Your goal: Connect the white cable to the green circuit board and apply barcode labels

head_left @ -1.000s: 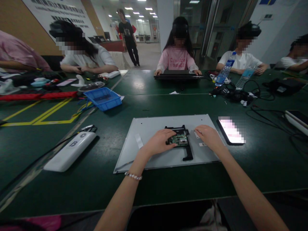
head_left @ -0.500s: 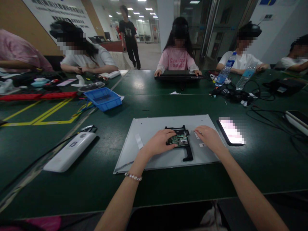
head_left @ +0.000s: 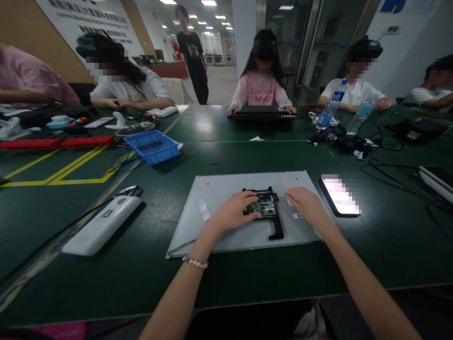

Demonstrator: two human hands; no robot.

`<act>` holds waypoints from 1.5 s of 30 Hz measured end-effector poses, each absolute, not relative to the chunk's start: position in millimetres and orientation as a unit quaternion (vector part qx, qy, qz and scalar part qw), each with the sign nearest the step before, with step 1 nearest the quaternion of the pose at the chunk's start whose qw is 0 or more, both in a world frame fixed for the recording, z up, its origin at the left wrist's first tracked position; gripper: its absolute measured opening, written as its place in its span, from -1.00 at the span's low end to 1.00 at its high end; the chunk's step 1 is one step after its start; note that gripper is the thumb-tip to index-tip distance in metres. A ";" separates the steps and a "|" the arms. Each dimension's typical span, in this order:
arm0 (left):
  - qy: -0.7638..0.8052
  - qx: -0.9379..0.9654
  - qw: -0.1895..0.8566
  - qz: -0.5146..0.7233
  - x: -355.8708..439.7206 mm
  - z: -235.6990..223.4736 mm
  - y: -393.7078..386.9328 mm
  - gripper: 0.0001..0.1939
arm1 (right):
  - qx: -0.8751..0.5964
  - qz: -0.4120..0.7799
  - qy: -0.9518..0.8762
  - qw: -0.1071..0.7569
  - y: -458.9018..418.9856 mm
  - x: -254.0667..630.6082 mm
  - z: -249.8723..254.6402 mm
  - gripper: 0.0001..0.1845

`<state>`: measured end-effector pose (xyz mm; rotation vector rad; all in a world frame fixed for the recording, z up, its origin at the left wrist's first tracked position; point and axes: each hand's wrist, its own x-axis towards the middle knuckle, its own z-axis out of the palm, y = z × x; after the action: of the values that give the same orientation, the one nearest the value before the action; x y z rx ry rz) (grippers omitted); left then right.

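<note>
A grey metal panel (head_left: pixel 226 189) lies flat on the green table in front of me. On it sits a black plastic bracket (head_left: pixel 276 226) with a small green circuit board (head_left: pixel 264 207) in it. My left hand (head_left: pixel 231 212) rests on the board's left edge, fingers curled over it. My right hand (head_left: pixel 308 204) lies palm down on the panel just right of the bracket, fingertips touching a small white label; its fingers are bent and close together.
A lit phone (head_left: pixel 339 196) lies right of the panel, a white power bank (head_left: pixel 102 224) with a cable to the left, a blue tray (head_left: pixel 152 145) further back. Bottles (head_left: pixel 331 109) and cables (head_left: pixel 357 139) sit at the far right. Several people sit around the table.
Both hands stay in place on the board and panel. The view has tilted slightly, and the standing person in the background has come closer.
</note>
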<state>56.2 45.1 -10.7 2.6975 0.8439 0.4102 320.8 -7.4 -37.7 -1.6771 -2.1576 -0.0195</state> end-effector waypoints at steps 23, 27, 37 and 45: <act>0.403 0.894 0.050 0.190 19.9 16.7 42.2 -0.68 | -0.673 0.137 -0.691 0.225 -8.5 363.1 -50.4 -0.71; 0.403 0.893 0.056 0.192 8.9 8.9 34.4 -0.68 | -0.660 0.158 -0.699 0.226 -8.7 363.3 -55.3 -0.74; 0.373 0.905 0.071 0.191 28.4 5.4 20.3 -0.70 | -0.696 0.279 -0.625 0.216 -10.3 352.0 -40.2 -0.81; 0.355 0.915 0.062 0.182 57.9 6.6 18.1 -0.71 | -0.705 0.241 -0.621 0.245 -9.4 354.0 -42.4 -0.81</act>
<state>57.9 18.1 6.6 2.7668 1.0738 0.5505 354.0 -9.4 -42.4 -1.9254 -1.6943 0.6567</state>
